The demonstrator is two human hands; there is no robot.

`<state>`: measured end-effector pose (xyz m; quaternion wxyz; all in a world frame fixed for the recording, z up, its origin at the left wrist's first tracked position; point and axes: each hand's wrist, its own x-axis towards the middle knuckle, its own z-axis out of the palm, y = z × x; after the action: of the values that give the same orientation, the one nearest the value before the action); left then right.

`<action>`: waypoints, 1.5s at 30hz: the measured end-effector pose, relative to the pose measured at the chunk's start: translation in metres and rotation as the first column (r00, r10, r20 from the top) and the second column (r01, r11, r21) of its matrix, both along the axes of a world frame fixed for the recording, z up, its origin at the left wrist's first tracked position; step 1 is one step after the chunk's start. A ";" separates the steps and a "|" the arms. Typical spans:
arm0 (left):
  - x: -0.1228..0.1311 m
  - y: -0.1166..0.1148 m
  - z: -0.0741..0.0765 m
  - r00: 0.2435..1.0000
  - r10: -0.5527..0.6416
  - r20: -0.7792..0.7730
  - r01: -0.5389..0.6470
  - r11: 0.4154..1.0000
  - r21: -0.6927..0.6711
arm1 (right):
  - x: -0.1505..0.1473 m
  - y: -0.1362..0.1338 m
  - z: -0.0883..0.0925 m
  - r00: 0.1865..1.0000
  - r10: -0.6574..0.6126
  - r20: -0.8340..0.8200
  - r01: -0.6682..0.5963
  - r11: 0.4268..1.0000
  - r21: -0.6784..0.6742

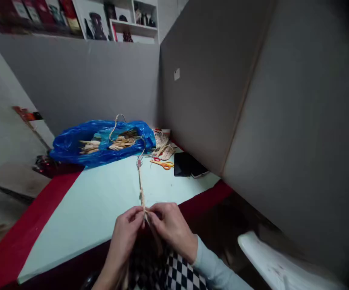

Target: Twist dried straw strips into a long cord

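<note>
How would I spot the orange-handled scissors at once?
Find the bulky blue plastic bag on the pale tabletop. Off its right end, the orange-handled scissors lie just left of a flat black rectangular device. Their orange handles set them apart from the red loop beside them.

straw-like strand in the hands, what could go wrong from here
The straw-like strand could loosen if the pinch of the hands slips. The loose ends hanging below might tangle. Its far part lies near the orange scissors, so it might snag there if it shifts.
</note>
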<state>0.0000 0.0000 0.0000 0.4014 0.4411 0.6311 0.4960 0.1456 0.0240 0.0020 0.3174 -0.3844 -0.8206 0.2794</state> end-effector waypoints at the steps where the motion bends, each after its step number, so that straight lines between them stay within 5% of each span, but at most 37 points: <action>1: 0.001 -0.002 0.001 1.000 0.014 0.000 -0.014 1.000 0.017 | 0.002 -0.005 0.001 0.999 -0.041 0.026 0.040 0.999 0.035; 9: 0.003 -0.012 -0.006 0.967 0.018 0.256 -0.014 1.000 -0.019 | -0.010 -0.045 -0.015 0.983 -0.109 0.147 0.080 0.979 0.189; 14: -0.006 -0.014 0.002 0.896 -0.005 0.443 0.034 0.998 -0.058 | -0.004 -0.033 -0.005 0.996 -0.063 0.060 0.050 0.980 0.191; 18: -0.009 -0.013 0.016 0.865 -0.035 0.501 0.099 0.990 -0.103 | 0.004 -0.005 0.015 0.987 -0.102 -0.124 0.110 0.993 0.054; 21: -0.008 -0.013 0.020 0.852 -0.062 0.520 0.129 0.987 -0.093 | -0.002 0.011 0.019 0.988 0.064 -0.138 -0.084 0.986 -0.146; 24: -0.008 -0.013 0.015 0.865 -0.054 0.499 0.118 0.988 -0.098 | -0.013 0.019 0.013 0.978 0.146 -0.148 -0.179 0.953 -0.245; 28: -0.006 -0.014 0.004 0.895 -0.093 0.436 0.117 0.993 -0.029 | -0.019 0.017 0.005 0.978 0.065 -0.200 -0.117 0.960 -0.255; 32: -0.005 -0.018 0.003 0.964 -0.078 0.254 0.072 0.997 0.035 | -0.017 0.011 0.003 0.968 0.011 -0.250 -0.088 0.950 -0.301; 35: -0.010 -0.026 0.013 0.991 -0.089 -0.097 0.088 0.996 -0.006 | -0.016 0.007 0.002 0.965 -0.031 -0.261 -0.053 0.949 -0.311; 40: -0.022 -0.042 0.013 0.758 -0.001 -0.652 0.052 0.997 0.060 | -0.020 0.001 0.000 0.940 -0.108 -0.322 -0.011 0.937 -0.348; 45: -0.005 -0.054 -0.029 0.550 0.155 -0.821 0.184 0.936 0.300 | -0.022 0.004 -0.004 0.873 -0.107 -0.475 -0.165 0.853 -0.495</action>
<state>-0.0049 -0.0540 -0.0288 -0.0278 0.6924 0.6421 0.3278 0.1239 0.0275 -0.0017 0.3926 -0.3601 -0.6132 0.5833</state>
